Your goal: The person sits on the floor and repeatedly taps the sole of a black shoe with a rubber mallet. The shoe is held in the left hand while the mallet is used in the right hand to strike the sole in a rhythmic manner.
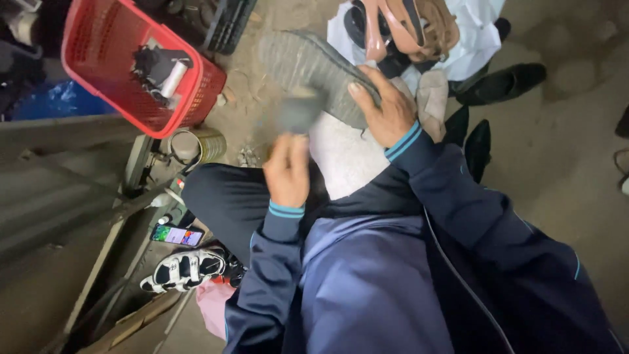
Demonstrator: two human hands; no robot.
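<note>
a person in a dark blue track jacket with teal-striped cuffs sits looking down at their lap. the left hand (287,172) is raised just above the knee, its fingers closed on a small grey object (299,111) that is blurred, so its kind cannot be told. the object sits against the ridged grey rubber sole of a shoe (308,69), which is turned sole-up over the lap. the right hand (386,111) holds this shoe from the side, fingers wrapped over the sole's edge and thumb on top. below the shoe lies a pale grey cloth (344,160) across the dark trousers. to the person's left, on the floor, are a lit smartphone (177,235) and a black-and-white strapped sandal (183,269). farther off stands a red plastic basket (92,65) holding dark tools. beyond the shoe lie tan strappy sandals (409,26) on white cloth, and a black leather shoe (501,84).
</note>
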